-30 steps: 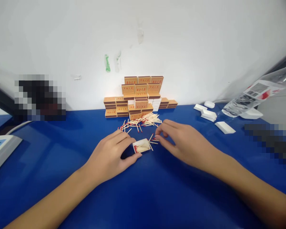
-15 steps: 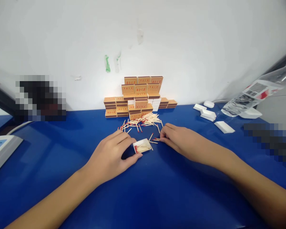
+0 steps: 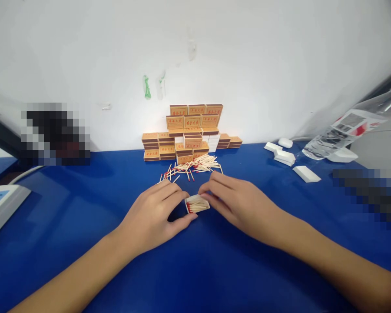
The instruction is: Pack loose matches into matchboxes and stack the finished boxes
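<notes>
Red-tipped matches (image 3: 197, 207) lie in a small white matchbox tray (image 3: 207, 207) on the blue table. My left hand (image 3: 158, 206) grips the tray's left end, thumb at the near side and index finger at the far side. At the tray's right end is my right hand (image 3: 230, 198), its fingers pinched together over the rim; matches appear to be at the fingertips, partly hidden by the fingers. Beyond the hands, a loose heap of matches (image 3: 205, 163) spreads in front of stacked orange matchboxes (image 3: 193, 121).
White empty trays (image 3: 306, 173) lie at the right. A clear plastic bottle (image 3: 332, 134) leans there too. On the left is a white power strip (image 3: 9, 204) with a cable. A pale wall (image 3: 263, 65) stands behind the table (image 3: 195, 269).
My right hand has moved left, from the loose matches beside the tray to the tray's right end. The tray and my left hand have shifted slightly right and nearer.
</notes>
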The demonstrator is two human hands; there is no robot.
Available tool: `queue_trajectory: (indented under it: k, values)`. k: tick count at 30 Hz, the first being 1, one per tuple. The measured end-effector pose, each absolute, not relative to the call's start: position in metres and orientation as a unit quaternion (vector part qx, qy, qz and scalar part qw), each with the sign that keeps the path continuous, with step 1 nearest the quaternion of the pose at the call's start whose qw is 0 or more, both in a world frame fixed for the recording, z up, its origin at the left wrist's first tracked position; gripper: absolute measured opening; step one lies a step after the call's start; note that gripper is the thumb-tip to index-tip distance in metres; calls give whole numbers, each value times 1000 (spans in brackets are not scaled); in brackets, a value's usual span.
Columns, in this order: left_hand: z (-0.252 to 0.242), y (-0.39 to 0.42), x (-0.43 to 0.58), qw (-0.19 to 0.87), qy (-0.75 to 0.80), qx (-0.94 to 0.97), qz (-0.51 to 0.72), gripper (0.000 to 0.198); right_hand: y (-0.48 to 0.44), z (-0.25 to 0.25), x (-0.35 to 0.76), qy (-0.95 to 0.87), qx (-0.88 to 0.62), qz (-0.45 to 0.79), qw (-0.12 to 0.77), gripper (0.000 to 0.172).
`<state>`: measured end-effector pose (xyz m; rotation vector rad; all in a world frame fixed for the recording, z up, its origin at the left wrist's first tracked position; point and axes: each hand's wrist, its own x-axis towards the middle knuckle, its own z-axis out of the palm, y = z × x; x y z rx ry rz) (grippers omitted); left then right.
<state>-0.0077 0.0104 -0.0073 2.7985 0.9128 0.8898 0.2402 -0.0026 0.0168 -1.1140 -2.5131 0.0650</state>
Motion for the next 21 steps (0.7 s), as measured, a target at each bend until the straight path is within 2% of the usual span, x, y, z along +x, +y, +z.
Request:
queue_trajectory:
  k: [3, 8, 13, 21]
  values:
    - [-7, 11, -9, 23, 300, 907, 295, 22, 9, 18, 259, -864, -458, 8, 211, 18]
    - [-8, 12, -10, 6, 299, 905, 303, 23, 26, 12, 282, -849, -514, 91, 89, 15]
    - [-9, 15, -10, 6, 302, 905, 299, 23, 25, 10, 281, -854, -506, 106, 60, 18]
    - [-11, 12, -10, 14, 299, 907, 295, 23, 7, 16, 258, -884, -450, 57, 114, 12]
